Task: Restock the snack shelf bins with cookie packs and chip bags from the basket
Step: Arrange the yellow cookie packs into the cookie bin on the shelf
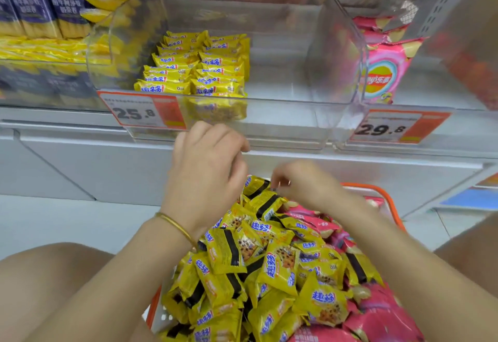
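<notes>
A white shop shelf [80, 169] runs across the middle of the frame, with clear plastic bins standing along it and pale floor below.

At the upper left, blue and yellow packets [35, 7] stand in rows behind a clear front.

Next to them, in the upper centre, the wide clear bin [283, 115] holds two neat rows of yellow cookie packs [194, 69] on its left part; its right part is bare. A red price label reading 25.8 [142, 111] sits on its front.

Below the bin front, at centre frame, the left hand [207, 169] hangs back-up with the fingers curled loosely downward; whether it grips anything cannot be told. A thin gold bracelet [177, 229] circles its wrist.

Under the hands, the orange basket [377, 193] fills the lower centre and right, heaped with loose yellow cookie packs [269, 266] on its left side and pink chip bags [382, 322] on its right.

The right hand [301, 182], blurred, reaches down to the top of the heap with fingertips pinched together at the yellow packs; what it has hold of, if anything, is not clear.

At the upper right, a second clear bin [350, 45] holds pink chip bags standing upright [382, 72], with a label reading 29.8 [390, 127] on its front.
</notes>
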A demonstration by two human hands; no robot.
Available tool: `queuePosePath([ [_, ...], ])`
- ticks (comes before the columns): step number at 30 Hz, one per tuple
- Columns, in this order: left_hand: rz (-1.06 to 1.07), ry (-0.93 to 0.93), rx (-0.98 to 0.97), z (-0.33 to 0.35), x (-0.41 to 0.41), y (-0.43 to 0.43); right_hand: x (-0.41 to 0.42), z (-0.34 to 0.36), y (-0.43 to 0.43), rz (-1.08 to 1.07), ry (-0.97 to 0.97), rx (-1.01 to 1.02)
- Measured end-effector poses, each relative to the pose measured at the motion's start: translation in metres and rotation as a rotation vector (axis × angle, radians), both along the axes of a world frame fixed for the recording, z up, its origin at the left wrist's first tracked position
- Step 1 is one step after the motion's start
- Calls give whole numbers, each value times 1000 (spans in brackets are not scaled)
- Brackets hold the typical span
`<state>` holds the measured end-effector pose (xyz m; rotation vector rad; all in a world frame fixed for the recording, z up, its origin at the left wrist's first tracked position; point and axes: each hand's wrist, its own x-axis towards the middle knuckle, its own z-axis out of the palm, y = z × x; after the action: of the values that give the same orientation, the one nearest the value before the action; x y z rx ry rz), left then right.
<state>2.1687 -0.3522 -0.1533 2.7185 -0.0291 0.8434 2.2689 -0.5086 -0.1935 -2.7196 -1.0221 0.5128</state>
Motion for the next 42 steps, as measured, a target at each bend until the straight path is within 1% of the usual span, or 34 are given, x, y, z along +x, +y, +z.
queuePosePath([
  [1, -4, 43, -11, -4, 2, -1, 5, -27, 0, 6, 28, -74],
  [3, 1, 99, -31, -9, 8, -3, 13, -68, 2, 61, 41, -156],
  [7, 16, 148, -41, -14, 14, -5, 14, -103, 16, 110, -23, -270],
  [10, 16, 173, -37, -16, 18, -6, 12, -109, 21, 102, -96, -280],
  [13, 3, 213, -31, -19, 20, -5, 14, -110, 16, 108, -139, -233],
  [16, -21, 273, -37, -21, 20, -6, 18, -104, 5, 100, -80, -183],
  [18, -38, 281, -39, -22, 19, -8, 17, -95, -4, 61, 10, -91],
  [20, -47, 254, -38, -22, 19, -8, 16, -82, -12, -2, 126, 65],
  [21, -45, 235, -38, -22, 19, -8, 14, -73, -16, -65, 234, 166],
  [25, -16, 144, -66, -15, 20, -5, -1, -32, -24, -450, 801, 652],
  [27, 1, 93, -87, -11, 19, -3, -8, -17, -25, -566, 1069, 871],
  [29, 8, 33, -93, -9, 18, -1, -14, -2, -25, -592, 1238, 979],
  [31, 9, -33, -88, -6, 18, 3, -19, 10, -23, -579, 1302, 1018],
  [33, 26, -97, -71, -3, 17, 6, -24, 19, -21, -546, 1318, 1026],
  [35, 65, -154, -41, 4, 15, 9, -29, 31, -19, -457, 1291, 992],
  [38, 121, -203, -9, 24, 15, 22, -34, 54, -18, -308, 1131, 920],
  [40, 126, -149, -11, 46, 22, 35, -30, 74, -17, -241, 961, 923],
  [42, 66, 40, -70, 71, 34, 44, -21, 98, -14, -224, 712, 959],
])
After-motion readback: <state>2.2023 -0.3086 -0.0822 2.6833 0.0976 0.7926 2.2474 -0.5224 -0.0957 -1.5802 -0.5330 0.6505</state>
